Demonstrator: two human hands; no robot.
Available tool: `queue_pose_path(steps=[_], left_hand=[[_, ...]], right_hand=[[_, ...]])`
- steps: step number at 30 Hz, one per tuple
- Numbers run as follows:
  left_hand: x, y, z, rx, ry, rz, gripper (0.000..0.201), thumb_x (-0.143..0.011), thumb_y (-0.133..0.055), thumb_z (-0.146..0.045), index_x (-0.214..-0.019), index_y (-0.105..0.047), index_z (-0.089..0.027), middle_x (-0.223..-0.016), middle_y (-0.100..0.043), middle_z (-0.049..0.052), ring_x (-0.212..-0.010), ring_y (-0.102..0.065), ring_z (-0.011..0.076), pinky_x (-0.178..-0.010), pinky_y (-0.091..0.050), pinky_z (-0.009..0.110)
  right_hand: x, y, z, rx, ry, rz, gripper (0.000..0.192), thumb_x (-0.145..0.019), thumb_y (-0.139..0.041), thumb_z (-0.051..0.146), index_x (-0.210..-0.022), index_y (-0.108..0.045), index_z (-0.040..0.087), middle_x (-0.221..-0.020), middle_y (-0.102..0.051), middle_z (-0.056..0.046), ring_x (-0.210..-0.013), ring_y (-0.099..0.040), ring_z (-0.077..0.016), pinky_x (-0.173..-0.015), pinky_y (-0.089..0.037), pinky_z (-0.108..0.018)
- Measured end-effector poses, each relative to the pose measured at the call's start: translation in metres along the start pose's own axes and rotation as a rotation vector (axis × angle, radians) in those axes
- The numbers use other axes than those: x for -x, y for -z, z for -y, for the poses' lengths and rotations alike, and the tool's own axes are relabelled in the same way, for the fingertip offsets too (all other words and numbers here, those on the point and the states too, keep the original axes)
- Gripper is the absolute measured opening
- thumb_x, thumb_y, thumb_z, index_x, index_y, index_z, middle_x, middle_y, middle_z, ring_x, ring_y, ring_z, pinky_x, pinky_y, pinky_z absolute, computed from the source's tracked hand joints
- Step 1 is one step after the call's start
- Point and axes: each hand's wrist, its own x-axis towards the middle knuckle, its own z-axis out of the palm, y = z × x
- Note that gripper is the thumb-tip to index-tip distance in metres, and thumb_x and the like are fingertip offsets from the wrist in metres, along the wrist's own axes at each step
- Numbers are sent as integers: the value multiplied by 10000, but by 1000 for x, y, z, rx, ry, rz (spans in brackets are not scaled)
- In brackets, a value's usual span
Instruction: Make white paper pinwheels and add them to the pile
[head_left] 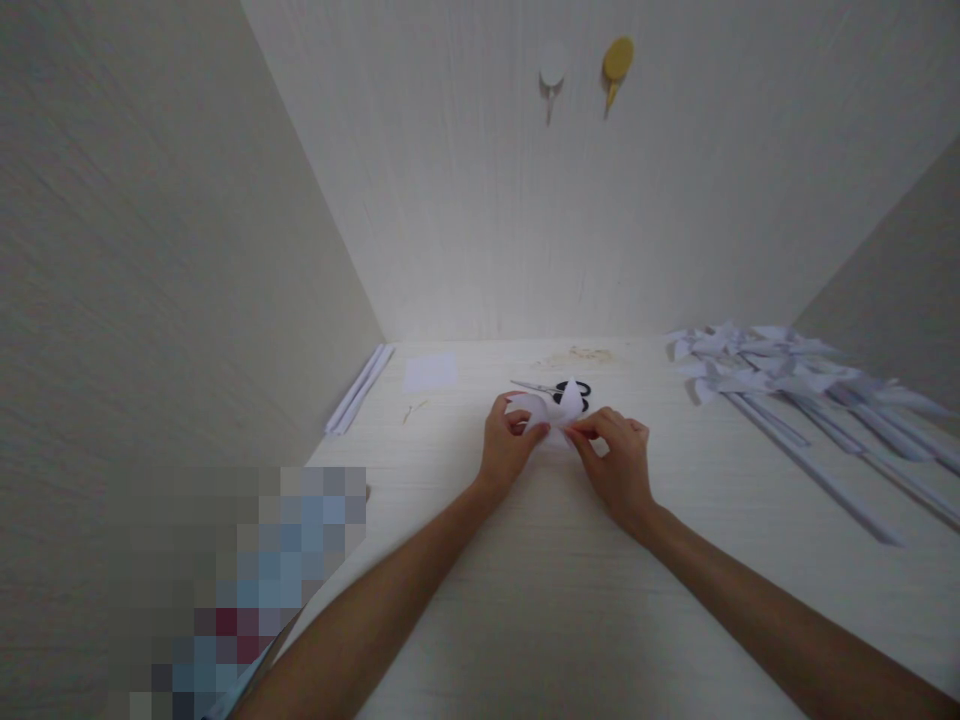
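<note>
The folded white paper piece (551, 412) sits between the two hands, a little past the middle of the table (525, 600), toward its far edge. The left hand (508, 445) pinches its left side, thumb and fingers closed on a rounded flap. The right hand (619, 460) meets it from the right, thumb and forefinger pressed together on the paper's near edge at about its centre. So the paper lies at the fingertips of both hands, ahead of the knuckles, held just above or on the tabletop; which of the two cannot be told.

The piece is small, white and curled: one rounded lobe rises on the left and a pointed flap stands up on the right, with the folds meeting near the right fingertips. Finer detail is too small to read.

Just behind it, touching or nearly so, lie scissors (559, 388) with black handles, blades pointing left. Farther left, near the far edge, lies a flat white paper sheet (430, 372), and a small tan scrap (412, 410) lies nearer. Along the table's left edge, against the wall, rest a few long white paper sticks (360, 388). At the far right corner a heap of finished white paper pinwheels (787, 375) on long stems spreads toward the right edge. On the back wall (450, 200) hang a white hook (552, 70) and a yellow hook (616, 62).
</note>
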Motion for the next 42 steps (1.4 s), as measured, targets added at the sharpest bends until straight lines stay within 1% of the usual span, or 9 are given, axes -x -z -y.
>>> queue_pose_path(steps=[3, 8, 12, 18, 26, 32, 36, 42], left_hand=[[0, 0, 1, -18, -16, -4, 429, -543, -663, -198, -900, -427, -168, -598, -520, -62, -476, -493, 55, -460, -378, 155], [1, 1, 4, -41, -67, 36, 407, -575, -648, -210, -917, -430, -172, -611, -537, -53, -504, -510, 64, -494, -398, 167], [0, 1, 5, -53, -54, 20, 409, -562, -659, -209, -904, -438, -168, -619, -545, -44, -521, -527, 76, -498, -405, 173], [-1, 1, 4, -45, -47, 11, 411, -548, -666, -206, -893, -445, -169, -621, -542, -45, -520, -532, 78, -481, -401, 167], [0, 0, 2, -42, -34, 14, 420, -549, -666, -212, -894, -431, -168, -603, -541, -48, -496, -521, 75, -465, -389, 165], [-1, 2, 5, -42, -49, 30, 411, -560, -665, -239, -887, -425, -173, -597, -540, -54, -485, -512, 68, -469, -384, 165], [-1, 1, 6, -39, -26, -6, 429, -549, -665, -240, -885, -406, -177, -591, -523, -67, -454, -490, 58, -444, -365, 159], [0, 0, 2, -9, -11, -15, 415, -546, -647, -224, -877, -402, -173, -574, -522, -70, -455, -497, 65, -459, -377, 172]], right_hand=[[0, 0, 0, 5, 0, -4, 149, -744, -547, 282, -625, -535, 193, -628, -567, 17, -630, -507, -138, -700, -255, -323], [-1, 1, 1, -11, -22, -7, 198, -740, -555, 310, -591, -517, 186, -589, -537, 23, -585, -486, -128, -669, -275, -312], [-2, 1, 1, -55, -29, 13, 180, -743, -550, 294, -600, -534, 186, -594, -542, 13, -572, -486, -128, -633, -306, -297], [-2, 1, 1, -84, 3, 10, 138, -746, -548, 256, -627, -555, 187, -625, -563, 6, -593, -504, -125, -652, -332, -301], [-3, 1, 1, -104, -56, 9, 233, -735, -563, 306, -546, -516, 180, -551, -511, 16, -532, -472, -118, -583, -340, -281], [-4, 2, 2, -138, -65, 26, 155, -727, -574, 255, -593, -547, 183, -588, -535, 7, -558, -493, -125, -593, -365, -285], [-5, 1, 0, -137, -76, 22, 134, -713, -583, 230, -594, -553, 179, -586, -536, 4, -556, -493, -126, -581, -375, -280], [-6, 0, -2, -201, -95, 8, 117, -711, -579, 216, -604, -554, 175, -573, -533, 11, -537, -482, -119, -536, -384, -253]])
